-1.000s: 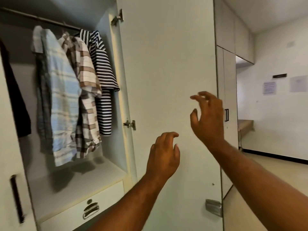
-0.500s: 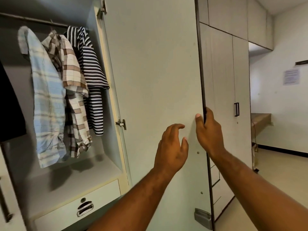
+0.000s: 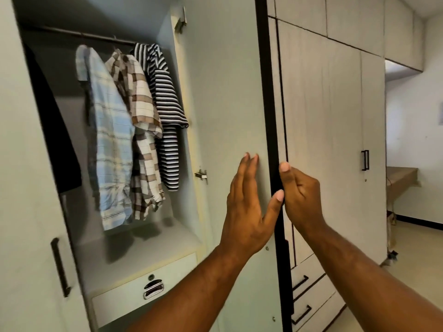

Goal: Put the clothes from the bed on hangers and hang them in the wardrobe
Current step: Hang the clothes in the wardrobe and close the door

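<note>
The wardrobe stands open, and three shirts hang from its rail (image 3: pixel 79 35): a light blue plaid shirt (image 3: pixel 110 140), a brown checked shirt (image 3: pixel 141 130) and a black-and-white striped shirt (image 3: pixel 167 111). A dark garment (image 3: pixel 57 140) hangs at the left. The right door (image 3: pixel 225 92) is swung out towards me. My left hand (image 3: pixel 247 212) lies flat with straight fingers against the door's inner face, its thumb on the dark edge. My right hand (image 3: pixel 299 190) grips that dark edge, fingers curled behind it. The bed is out of view.
The left wardrobe door (image 3: pixel 26 212) with a black handle fills the left side. A drawer (image 3: pixel 143 288) with a metal pull sits under the hanging space. Closed wardrobe doors (image 3: pixel 335 140) and lower drawers stand to the right, with a wooden desk (image 3: pixel 400 178) and bare floor beyond.
My right hand went from the air to gripping the door's edge. My left hand moved up and flattened on the door. The door has swung towards the opening as my view shifted right.
</note>
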Demonstrator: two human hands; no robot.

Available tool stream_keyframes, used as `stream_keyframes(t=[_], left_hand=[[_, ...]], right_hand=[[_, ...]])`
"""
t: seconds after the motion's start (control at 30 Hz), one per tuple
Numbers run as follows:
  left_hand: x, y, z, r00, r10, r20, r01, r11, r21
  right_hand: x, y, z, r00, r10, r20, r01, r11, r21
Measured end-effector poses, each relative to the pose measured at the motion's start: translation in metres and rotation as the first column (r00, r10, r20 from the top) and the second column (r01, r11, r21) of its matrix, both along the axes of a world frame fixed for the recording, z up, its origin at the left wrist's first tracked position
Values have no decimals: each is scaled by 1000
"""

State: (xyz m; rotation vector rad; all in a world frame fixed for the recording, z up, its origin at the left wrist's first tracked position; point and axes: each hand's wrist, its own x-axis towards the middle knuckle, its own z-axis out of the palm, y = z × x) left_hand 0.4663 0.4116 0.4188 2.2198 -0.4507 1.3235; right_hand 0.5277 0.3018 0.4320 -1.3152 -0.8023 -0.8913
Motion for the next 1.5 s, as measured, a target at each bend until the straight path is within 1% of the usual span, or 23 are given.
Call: stream_keyframes(t=[0.17, 0.27, 0.37, 0.43, 0.53, 0.6, 0.63, 0.7, 0.77, 0.83, 1.0, 1.17, 1.3, 1.5], left_hand=[[-49, 71, 0, 1000, 15, 27, -16, 999, 49], [-74, 123, 3, 997, 35, 67, -41, 994, 99], [-99, 179, 3, 983, 152, 108, -171, 965, 199], [-112, 210, 0, 968, 238, 85, -252, 934, 252], [-129, 262, -2, 914, 405, 38, -399, 876, 272], [-136, 293, -1, 853, 518, 56, -509, 806, 301], [-139, 309, 1, 812, 578, 79, -570, 757, 319], [-144, 336, 2, 727, 672, 142, -671, 652, 352], [-146, 355, 3, 661, 724, 198, -731, 561, 390], [-144, 372, 3, 617, 751, 237, -763, 496, 414], [-135, 412, 4, 544, 802, 249, -804, 412, 430], [-124, 452, 4, 430, 871, 237, -840, 289, 460], [-112, 480, 6, 344, 913, 220, -855, 208, 476], [-92, 505, 5, 270, 941, 203, -860, 141, 490]], right_hand=[[-38, 74, 6, 983, 176, 61, -171, 982, -76], [-56, 124, 9, 975, 204, 90, -194, 975, -106], [-70, 179, 8, 973, 203, 107, -183, 968, -171], [-76, 211, 5, 972, 208, 107, -181, 959, -219], [-85, 263, 0, 970, 220, 106, -184, 943, -279], [-90, 291, -4, 979, 171, 109, -126, 934, -334], [-92, 306, -7, 984, 128, 126, -76, 933, -352], [-91, 332, -12, 979, 11, 202, 60, 938, -342], [-85, 350, -14, 961, -61, 271, 154, 929, -337], [-75, 367, -10, 946, -72, 316, 199, 898, -392], [-50, 405, -9, 917, -115, 381, 300, 827, -475], [-21, 445, -15, 881, -164, 444, 392, 778, -491], [1, 471, -16, 847, -183, 498, 451, 744, -493], [22, 495, -18, 835, -169, 524, 462, 733, -499]])
